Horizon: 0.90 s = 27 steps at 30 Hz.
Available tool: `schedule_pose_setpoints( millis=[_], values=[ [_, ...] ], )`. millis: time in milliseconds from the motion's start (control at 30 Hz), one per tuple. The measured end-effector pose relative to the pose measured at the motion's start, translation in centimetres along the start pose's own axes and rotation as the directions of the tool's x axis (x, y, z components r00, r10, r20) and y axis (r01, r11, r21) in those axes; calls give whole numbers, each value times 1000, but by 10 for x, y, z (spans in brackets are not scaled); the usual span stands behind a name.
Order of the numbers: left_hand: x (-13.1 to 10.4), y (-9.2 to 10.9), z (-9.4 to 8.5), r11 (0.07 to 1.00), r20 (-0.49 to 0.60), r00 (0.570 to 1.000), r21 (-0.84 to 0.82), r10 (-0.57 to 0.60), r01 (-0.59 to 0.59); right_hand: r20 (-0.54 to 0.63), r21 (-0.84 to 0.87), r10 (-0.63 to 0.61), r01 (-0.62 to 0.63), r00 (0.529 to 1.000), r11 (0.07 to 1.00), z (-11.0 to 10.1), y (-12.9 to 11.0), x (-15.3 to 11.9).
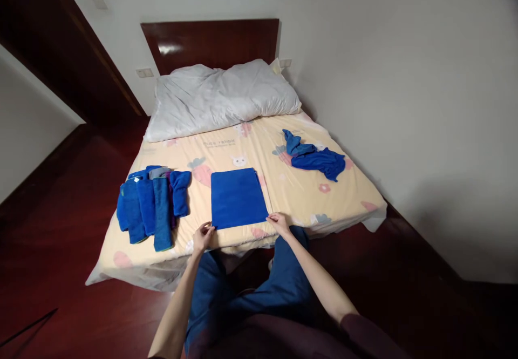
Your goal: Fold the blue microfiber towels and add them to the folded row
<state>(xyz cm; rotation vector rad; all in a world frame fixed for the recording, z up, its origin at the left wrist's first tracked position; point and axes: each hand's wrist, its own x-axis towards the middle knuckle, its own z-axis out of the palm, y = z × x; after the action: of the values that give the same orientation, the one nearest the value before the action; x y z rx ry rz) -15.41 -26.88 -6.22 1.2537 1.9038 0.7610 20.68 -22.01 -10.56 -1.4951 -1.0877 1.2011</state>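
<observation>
A blue cloth [238, 197] lies flat as a near-square in the middle of the bed's front part. My left hand [203, 236] pinches its near left corner, with fingers closed. At the near right corner, my right hand [278, 223] has its fingertips closed on the cloth. Left of the cloth lies a pile of folded or rolled cloths [145, 205], mostly blue, with grey and purple ones among them. Over on the right, a crumpled blue cloth [321, 162] lies against a lighter blue one [297, 145].
The bed [259, 132] has a yellow patterned sheet, whose front edge is by my knees. A white quilt or pillow [226, 97] lies across the far end, before a dark wooden headboard [214, 40]. A wall runs along the right.
</observation>
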Motion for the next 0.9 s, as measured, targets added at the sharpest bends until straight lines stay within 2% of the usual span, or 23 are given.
schedule_pose_setpoints(
  millis=[100,233,333,467,567,667,800,900],
  values=[
    [9,-5,3,999,-16,999,-26,-38,38,-49,31,37,-36,998,999,-1,-1,3],
    [10,-3,-1,997,-1,1000,-77,-30,30,-37,39,98,-97,994,995,-9,-5,-2],
    [4,-4,-5,992,13,1000,-123,25,-23,7,13,141,-141,990,990,-17,-6,-12],
    [1,-17,-9,983,79,989,-139,129,-117,93,-74,223,-216,970,973,-22,-9,-17],
    [4,-31,-12,981,153,971,-86,186,-174,160,-175,294,-266,942,948,-24,-12,-15],
    [7,-43,-14,980,220,956,4,194,-200,221,-257,346,-288,912,922,-26,-15,-14],
    [15,-47,-18,992,344,931,-12,122,-126,299,-309,402,-311,866,899,-33,-20,-11],
    [36,-37,-22,994,445,893,-105,69,-25,345,-324,433,-328,832,888,-33,-29,4]
  ],
)
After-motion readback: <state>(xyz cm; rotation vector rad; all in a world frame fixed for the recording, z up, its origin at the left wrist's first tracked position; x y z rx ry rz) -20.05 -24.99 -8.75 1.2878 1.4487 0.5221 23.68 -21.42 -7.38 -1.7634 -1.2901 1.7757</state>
